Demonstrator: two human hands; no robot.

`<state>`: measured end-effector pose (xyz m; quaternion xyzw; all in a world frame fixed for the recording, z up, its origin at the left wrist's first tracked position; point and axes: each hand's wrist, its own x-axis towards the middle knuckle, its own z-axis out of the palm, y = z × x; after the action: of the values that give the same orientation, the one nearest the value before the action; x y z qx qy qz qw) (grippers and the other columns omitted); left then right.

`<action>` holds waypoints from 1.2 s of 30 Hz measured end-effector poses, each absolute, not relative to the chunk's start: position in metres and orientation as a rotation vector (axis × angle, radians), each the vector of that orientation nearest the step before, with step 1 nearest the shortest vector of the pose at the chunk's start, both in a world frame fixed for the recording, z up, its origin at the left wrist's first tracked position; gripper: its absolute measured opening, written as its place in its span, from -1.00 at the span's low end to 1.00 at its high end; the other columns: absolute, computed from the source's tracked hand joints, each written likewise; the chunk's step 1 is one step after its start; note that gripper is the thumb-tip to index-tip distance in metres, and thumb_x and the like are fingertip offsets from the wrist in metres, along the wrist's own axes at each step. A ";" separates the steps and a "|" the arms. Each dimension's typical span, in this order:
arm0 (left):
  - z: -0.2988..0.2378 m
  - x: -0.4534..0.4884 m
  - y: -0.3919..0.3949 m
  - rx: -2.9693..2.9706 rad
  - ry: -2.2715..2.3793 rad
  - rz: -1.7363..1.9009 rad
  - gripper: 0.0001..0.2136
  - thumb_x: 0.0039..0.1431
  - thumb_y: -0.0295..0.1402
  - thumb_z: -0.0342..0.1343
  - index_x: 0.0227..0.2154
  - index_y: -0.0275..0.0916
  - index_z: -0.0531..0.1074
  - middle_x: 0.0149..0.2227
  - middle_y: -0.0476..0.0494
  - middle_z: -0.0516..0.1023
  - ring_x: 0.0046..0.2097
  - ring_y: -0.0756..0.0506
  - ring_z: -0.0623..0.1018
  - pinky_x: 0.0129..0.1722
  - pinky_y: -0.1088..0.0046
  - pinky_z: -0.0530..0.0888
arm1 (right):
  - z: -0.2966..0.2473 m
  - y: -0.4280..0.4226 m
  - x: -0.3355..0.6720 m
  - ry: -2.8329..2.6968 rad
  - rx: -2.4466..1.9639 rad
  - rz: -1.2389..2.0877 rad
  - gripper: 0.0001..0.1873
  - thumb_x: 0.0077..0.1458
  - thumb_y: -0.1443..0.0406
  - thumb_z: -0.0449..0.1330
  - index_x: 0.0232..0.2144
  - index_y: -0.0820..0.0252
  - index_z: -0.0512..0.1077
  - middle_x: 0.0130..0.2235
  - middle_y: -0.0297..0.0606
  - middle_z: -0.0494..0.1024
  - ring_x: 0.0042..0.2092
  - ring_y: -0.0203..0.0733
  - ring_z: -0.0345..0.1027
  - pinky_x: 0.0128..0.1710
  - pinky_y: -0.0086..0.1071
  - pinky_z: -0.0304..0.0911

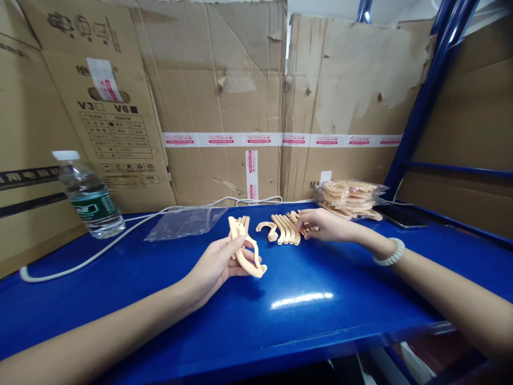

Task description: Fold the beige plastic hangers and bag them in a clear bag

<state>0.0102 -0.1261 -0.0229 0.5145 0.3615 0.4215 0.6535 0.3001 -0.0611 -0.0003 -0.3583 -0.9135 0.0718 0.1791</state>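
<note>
My left hand (226,256) is closed around a beige plastic folding hanger (253,263), its curved parts pointing toward me, above the blue table. Just behind that hand lie a few more beige pieces (243,220), partly hidden. A loose beige hook-shaped piece (266,227) rests to the right of them. Beside the hook, several slim curved beige hanger arms (285,231) lie side by side in a row. My right hand (316,223) is over the right end of this row, fingers bent together; what is between the fingertips is hidden.
A clear plastic bag (184,222) lies flat at the left, near a water bottle (94,200) and a white cable (100,256). Bagged beige parts (348,198) are stacked at the back right, with a phone (403,216) alongside. Cardboard sheets (224,96) stand behind the blue table (192,331).
</note>
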 end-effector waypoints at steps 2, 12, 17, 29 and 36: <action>-0.024 0.010 -0.126 1.165 0.823 0.959 -0.74 0.22 -0.21 0.13 -0.28 -0.36 0.40 -0.42 -0.29 0.63 -0.32 -0.22 0.66 -0.32 0.38 0.56 | -0.001 -0.061 0.300 -2.582 -1.014 0.194 -0.79 -0.06 0.52 0.19 -0.33 0.24 0.45 -0.29 -0.26 0.50 -0.26 -0.21 0.38 -0.27 -0.37 0.27; -0.021 0.011 -0.126 1.170 0.819 0.956 -0.71 0.17 -0.18 0.17 -0.28 -0.36 0.40 -0.43 -0.28 0.63 -0.33 -0.21 0.65 -0.32 0.38 0.56 | 0.007 -0.068 0.299 -2.702 -0.999 0.213 -0.86 0.00 0.49 0.20 -0.34 0.24 0.48 -0.29 -0.25 0.53 -0.26 -0.21 0.39 -0.23 -0.36 0.25; -0.020 0.011 -0.127 1.167 0.822 0.957 -0.73 0.21 -0.20 0.13 -0.28 -0.36 0.39 -0.43 -0.28 0.62 -0.34 -0.20 0.65 -0.32 0.37 0.56 | 0.012 -0.069 0.305 -2.766 -0.972 0.312 -0.86 0.04 0.45 0.20 -0.31 0.22 0.50 -0.29 -0.27 0.56 -0.24 -0.22 0.41 -0.20 -0.33 0.27; -0.021 0.010 -0.127 1.181 0.822 0.950 -0.73 0.20 -0.19 0.14 -0.26 -0.36 0.40 -0.42 -0.28 0.63 -0.33 -0.20 0.65 -0.32 0.37 0.55 | 0.013 -0.077 0.298 -2.730 -1.042 0.228 -0.81 0.08 0.44 0.17 -0.21 0.24 0.44 -0.23 -0.22 0.55 -0.21 -0.20 0.42 -0.20 -0.32 0.30; -0.020 0.011 -0.129 1.177 0.838 0.955 -0.74 0.22 -0.21 0.12 -0.27 -0.36 0.38 -0.42 -0.29 0.62 -0.34 -0.20 0.65 -0.32 0.35 0.55 | 0.012 -0.078 0.296 -2.715 -1.011 0.214 -0.81 0.11 0.42 0.14 -0.17 0.24 0.40 -0.21 -0.20 0.53 -0.21 -0.19 0.41 -0.22 -0.32 0.31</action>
<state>0.0112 -0.1291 -0.0197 0.5178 0.3686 0.4199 0.6478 0.2965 -0.0783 0.0122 -0.3457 -0.9280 0.0732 0.1178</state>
